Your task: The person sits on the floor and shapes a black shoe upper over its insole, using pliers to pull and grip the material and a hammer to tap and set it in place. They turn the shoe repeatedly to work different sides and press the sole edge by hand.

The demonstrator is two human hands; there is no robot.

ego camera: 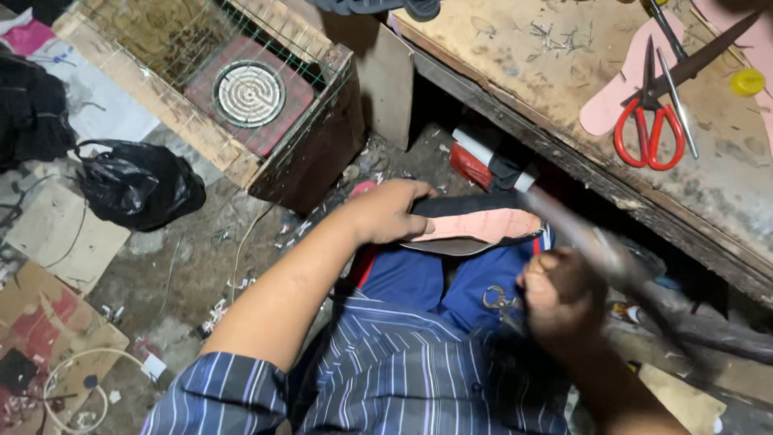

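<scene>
On the person's lap lies a shoe sole (475, 227) with a pink insole face up, pinned at its heel end by the left hand (390, 213), fingers closed over the edge. Right hand (555, 294) grips a blurred hammer (600, 246) over the toe end. Judging by this, a pounding step is under way; steady aim seems needed. Red-handled scissors (651, 133) rest on the counter (564, 72) above.

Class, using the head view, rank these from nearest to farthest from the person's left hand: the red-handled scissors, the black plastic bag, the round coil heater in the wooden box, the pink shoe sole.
1. Pink shoe sole: under the left hand, on the lap.
2. Round coil heater: up and left, inside the wooden box.
3. Black plastic bag on the floor at left and red-handled scissors on the bench at right: too close to call.
</scene>
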